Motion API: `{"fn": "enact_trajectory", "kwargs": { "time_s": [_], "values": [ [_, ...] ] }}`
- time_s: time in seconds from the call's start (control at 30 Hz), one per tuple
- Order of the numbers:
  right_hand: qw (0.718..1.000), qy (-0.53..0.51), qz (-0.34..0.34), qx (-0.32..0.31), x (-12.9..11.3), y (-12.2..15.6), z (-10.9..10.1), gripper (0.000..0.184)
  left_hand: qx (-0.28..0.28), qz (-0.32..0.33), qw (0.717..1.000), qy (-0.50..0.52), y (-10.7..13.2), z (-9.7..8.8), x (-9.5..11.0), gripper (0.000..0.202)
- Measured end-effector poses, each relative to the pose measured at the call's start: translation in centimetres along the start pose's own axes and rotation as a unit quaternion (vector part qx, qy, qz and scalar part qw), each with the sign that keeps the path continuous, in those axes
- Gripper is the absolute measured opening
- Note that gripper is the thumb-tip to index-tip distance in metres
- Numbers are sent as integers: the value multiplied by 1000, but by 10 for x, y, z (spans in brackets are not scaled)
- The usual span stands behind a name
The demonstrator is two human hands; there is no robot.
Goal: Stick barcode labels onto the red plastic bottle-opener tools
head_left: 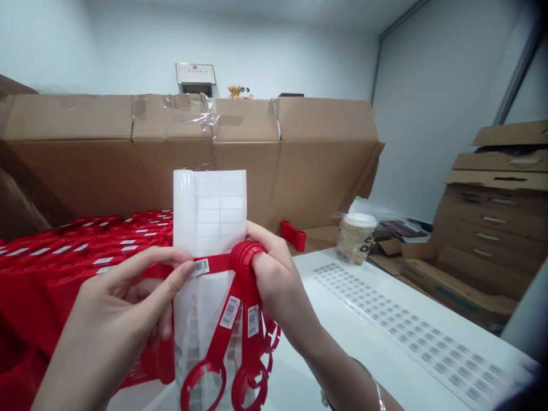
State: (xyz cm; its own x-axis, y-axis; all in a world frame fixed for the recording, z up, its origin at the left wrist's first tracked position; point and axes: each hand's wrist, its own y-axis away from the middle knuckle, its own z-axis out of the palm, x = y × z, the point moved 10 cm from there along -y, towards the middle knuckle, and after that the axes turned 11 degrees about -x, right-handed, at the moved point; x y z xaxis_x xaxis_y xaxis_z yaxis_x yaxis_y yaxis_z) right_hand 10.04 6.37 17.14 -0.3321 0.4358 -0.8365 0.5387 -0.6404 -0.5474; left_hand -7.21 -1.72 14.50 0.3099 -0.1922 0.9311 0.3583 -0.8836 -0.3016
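My right hand (pixel 274 265) is closed round a bunch of red plastic straps (pixel 245 254) with ring-shaped ends hanging down. Two hanging straps carry white barcode labels (pixel 230 312). One strap reaches left from the bunch, and my left hand (pixel 124 317) pinches its end between thumb and forefinger, right at a small barcode label (pixel 201 267). Behind the straps stands a white sheet of blank labels (pixel 220 214), curled at its left side. What supports the sheet is hidden.
Many labelled red straps (pixel 103 251) are piled at left before a large cardboard box (pixel 257 154). A sheet of printed labels (pixel 402 325) lies on the white table (pixel 312 365). A lidded cup (pixel 357 237) stands behind it. Stacked cardboard boxes (pixel 492 211) are at right.
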Motion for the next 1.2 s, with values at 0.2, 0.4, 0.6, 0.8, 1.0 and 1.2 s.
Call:
{"fn": "enact_trajectory", "kwargs": {
  "time_s": [0.2,0.4,0.6,0.8,1.0,1.2],
  "values": [
    [1000,-6,13,-5,2,1,1,14,2,12,1000,-20,1,-2,-1,45],
    [1000,-14,14,-11,1,1,2,15,6,12,1000,-28,0,-2,2,44],
    [1000,-11,-4,-27,-5,1,6,20,-2,19,999,-44,-2,4,5,41],
    [999,32,-12,-1,-6,0,1,21,44,108,978,-176,-7,6,19,41],
    [997,56,-22,45,4,-10,-12,24,131,65,931,-334,-15,4,15,79],
    [995,79,-42,40,-3,-5,-3,30,53,96,975,-195,-17,15,16,69]
  ]
}}
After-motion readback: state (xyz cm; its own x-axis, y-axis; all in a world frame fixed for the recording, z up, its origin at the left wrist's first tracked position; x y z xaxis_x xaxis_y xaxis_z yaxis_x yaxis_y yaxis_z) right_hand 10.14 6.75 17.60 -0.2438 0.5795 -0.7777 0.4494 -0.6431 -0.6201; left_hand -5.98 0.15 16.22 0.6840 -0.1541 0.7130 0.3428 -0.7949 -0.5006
